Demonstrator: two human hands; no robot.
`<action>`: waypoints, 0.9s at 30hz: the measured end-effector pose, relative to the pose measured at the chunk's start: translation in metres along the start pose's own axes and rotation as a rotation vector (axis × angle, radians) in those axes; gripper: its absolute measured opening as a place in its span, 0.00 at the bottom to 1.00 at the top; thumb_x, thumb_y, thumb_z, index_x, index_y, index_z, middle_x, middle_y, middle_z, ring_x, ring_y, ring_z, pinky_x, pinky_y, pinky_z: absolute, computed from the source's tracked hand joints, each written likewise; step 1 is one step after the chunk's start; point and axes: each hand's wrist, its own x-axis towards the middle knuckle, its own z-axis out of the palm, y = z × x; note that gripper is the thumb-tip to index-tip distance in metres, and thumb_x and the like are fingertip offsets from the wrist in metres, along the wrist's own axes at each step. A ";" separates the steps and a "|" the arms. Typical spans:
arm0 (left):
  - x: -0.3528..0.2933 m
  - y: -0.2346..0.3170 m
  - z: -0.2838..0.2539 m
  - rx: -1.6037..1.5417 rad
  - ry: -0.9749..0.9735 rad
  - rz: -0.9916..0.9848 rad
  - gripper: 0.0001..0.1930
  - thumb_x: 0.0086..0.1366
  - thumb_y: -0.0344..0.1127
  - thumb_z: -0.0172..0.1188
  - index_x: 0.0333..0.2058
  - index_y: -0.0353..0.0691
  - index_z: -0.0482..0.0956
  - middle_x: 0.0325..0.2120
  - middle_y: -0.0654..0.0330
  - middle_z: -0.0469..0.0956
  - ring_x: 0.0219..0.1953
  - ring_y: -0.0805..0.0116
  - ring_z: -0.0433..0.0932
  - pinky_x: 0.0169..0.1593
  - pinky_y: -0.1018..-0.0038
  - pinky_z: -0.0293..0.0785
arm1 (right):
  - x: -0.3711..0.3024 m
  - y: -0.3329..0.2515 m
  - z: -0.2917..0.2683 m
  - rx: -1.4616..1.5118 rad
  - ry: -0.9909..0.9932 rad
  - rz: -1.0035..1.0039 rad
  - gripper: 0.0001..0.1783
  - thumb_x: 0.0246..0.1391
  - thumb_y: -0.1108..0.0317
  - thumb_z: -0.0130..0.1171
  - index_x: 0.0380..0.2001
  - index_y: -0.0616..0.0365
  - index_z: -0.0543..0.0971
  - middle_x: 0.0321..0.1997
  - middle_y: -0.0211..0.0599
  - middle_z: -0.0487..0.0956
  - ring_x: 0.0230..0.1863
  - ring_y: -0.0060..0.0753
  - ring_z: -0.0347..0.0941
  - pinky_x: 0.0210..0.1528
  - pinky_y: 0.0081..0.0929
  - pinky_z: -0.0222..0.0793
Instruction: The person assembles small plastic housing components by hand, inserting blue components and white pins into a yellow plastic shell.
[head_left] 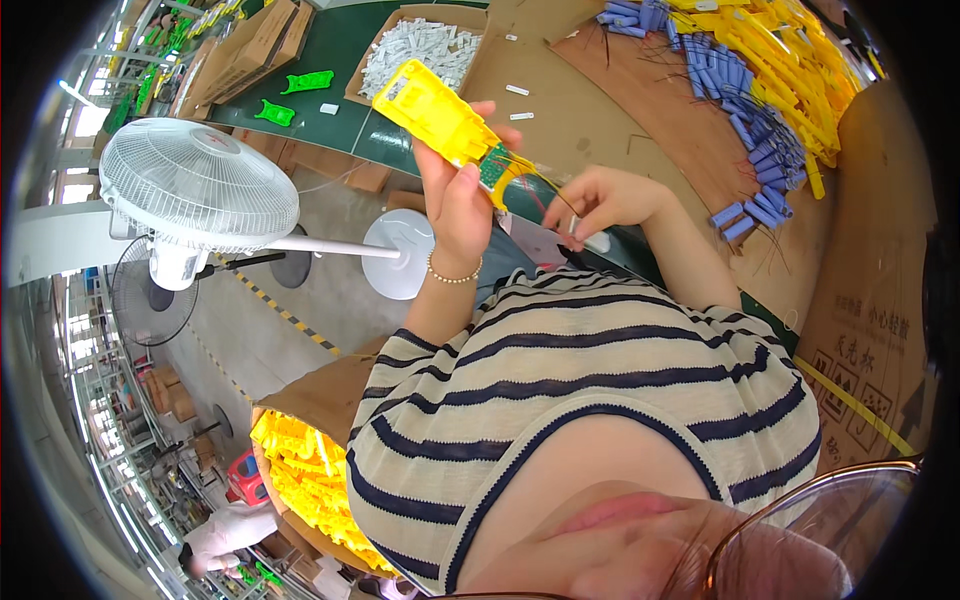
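My left hand [455,190] is wrapped round a yellow plastic housing [430,112], raised and tilted above the table edge. A green circuit board [492,168] shows at the housing's lower end, beside a curved yellow part [515,178]. Thin red and dark wires [537,182] run from the board toward my right hand [612,200]. The fingers of that hand are pinched together, with a small whitish thing [572,225] showing at their tips; its kind is unclear.
A carton of small white parts [455,50] stands beyond my left hand, near two bright green plastic pieces [308,81]. Blue wired cylinders [735,100] and yellow housings [790,60] pile at far right. A white fan [200,185] stands left, above a carton of yellow parts [300,480].
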 end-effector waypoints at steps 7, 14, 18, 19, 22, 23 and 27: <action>0.000 -0.015 -0.020 0.369 0.184 0.046 0.33 0.50 0.26 0.42 0.58 0.37 0.50 0.47 0.48 0.67 0.43 0.59 0.74 0.50 0.64 0.70 | -0.029 -0.040 0.025 -0.002 0.647 -0.010 0.21 0.46 0.77 0.56 0.46 0.70 0.72 0.27 0.43 0.79 0.30 0.28 0.77 0.33 0.24 0.71; -0.006 -0.040 -0.025 0.275 -0.012 -0.182 0.32 0.51 0.24 0.40 0.59 0.34 0.50 0.43 0.55 0.67 0.41 0.68 0.70 0.48 0.71 0.68 | -0.029 -0.040 0.021 0.168 0.459 -0.373 0.17 0.47 0.80 0.52 0.43 0.71 0.74 0.40 0.53 0.79 0.36 0.37 0.79 0.42 0.26 0.72; -0.012 -0.049 -0.024 0.329 -0.127 -0.184 0.29 0.53 0.25 0.40 0.57 0.31 0.54 0.43 0.55 0.68 0.40 0.68 0.71 0.47 0.73 0.69 | -0.015 -0.041 0.012 0.143 0.588 -0.056 0.11 0.53 0.72 0.55 0.39 0.67 0.76 0.21 0.35 0.77 0.19 0.17 0.70 0.22 0.11 0.62; -0.012 -0.046 -0.016 0.378 -0.113 -0.171 0.28 0.53 0.25 0.40 0.56 0.30 0.57 0.40 0.53 0.71 0.38 0.66 0.73 0.45 0.72 0.70 | -0.007 -0.040 0.018 0.161 0.648 -0.061 0.10 0.56 0.68 0.55 0.36 0.65 0.76 0.14 0.27 0.71 0.13 0.12 0.60 0.16 0.12 0.52; -0.015 -0.046 -0.018 0.592 -0.248 -0.141 0.28 0.52 0.25 0.41 0.55 0.30 0.59 0.38 0.49 0.72 0.36 0.62 0.75 0.43 0.71 0.70 | 0.003 -0.037 0.016 0.264 0.669 -0.069 0.10 0.57 0.67 0.54 0.33 0.65 0.76 0.13 0.26 0.70 0.13 0.13 0.59 0.17 0.12 0.52; -0.018 -0.047 -0.022 0.675 -0.287 -0.182 0.24 0.54 0.25 0.41 0.52 0.31 0.63 0.36 0.53 0.73 0.37 0.68 0.73 0.43 0.73 0.70 | 0.004 -0.034 0.014 0.265 0.668 -0.068 0.10 0.57 0.67 0.54 0.33 0.65 0.76 0.13 0.26 0.70 0.13 0.13 0.59 0.17 0.12 0.52; -0.015 -0.050 -0.022 0.906 -0.310 0.068 0.22 0.54 0.24 0.42 0.51 0.31 0.66 0.33 0.52 0.74 0.33 0.64 0.75 0.39 0.72 0.71 | 0.005 -0.035 0.012 0.447 0.647 -0.158 0.10 0.57 0.67 0.54 0.32 0.65 0.75 0.14 0.26 0.69 0.15 0.13 0.59 0.19 0.12 0.52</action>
